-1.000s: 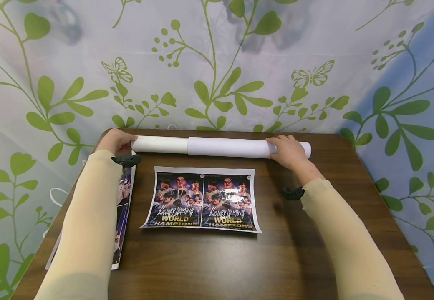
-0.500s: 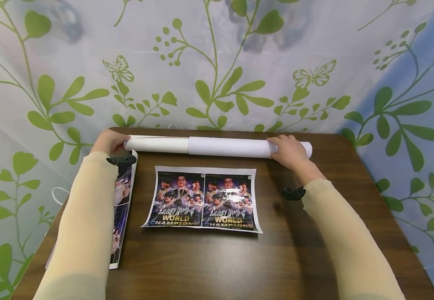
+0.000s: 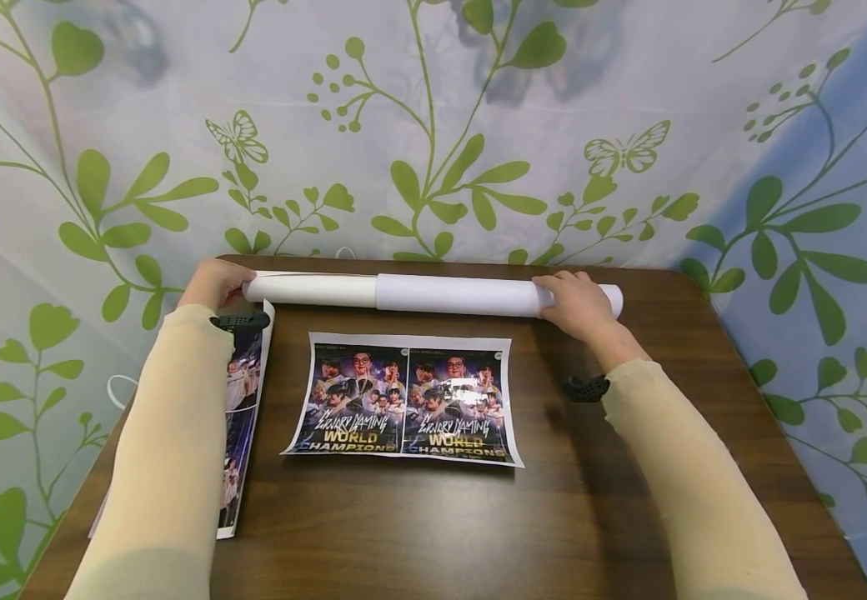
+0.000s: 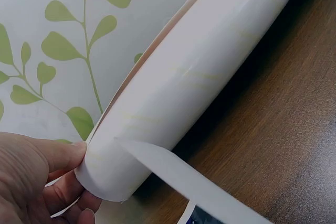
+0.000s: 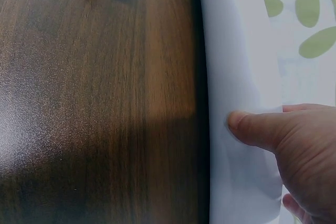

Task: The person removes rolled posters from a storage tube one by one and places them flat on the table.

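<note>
A long white paper roll lies along the back of the table, made of a narrower inner roll (image 3: 313,290) sticking out of a wider outer roll (image 3: 452,294). My left hand (image 3: 214,285) pinches the inner roll's left end; in the left wrist view its thumb lies at the loose long edge and the fingers curl at the end rim. Near the right end my right hand (image 3: 578,302) grips the outer roll, thumb on the front face and fingers behind, as the right wrist view shows. The roll's open right end (image 3: 613,298) shows past this hand.
Before the roll lies a printed sheet (image 3: 403,400) with two matching team posters, its edges curling up. More printed posters (image 3: 242,417) lie at the left, partly under my left sleeve. A patterned curtain (image 3: 433,125) hangs behind the brown table (image 3: 433,533). A white cable (image 3: 120,382) loops at the left edge.
My left hand has shifted slightly left with the inner roll's end, so a bit more of that roll shows outside the outer one. The right hand stays in place.
</note>
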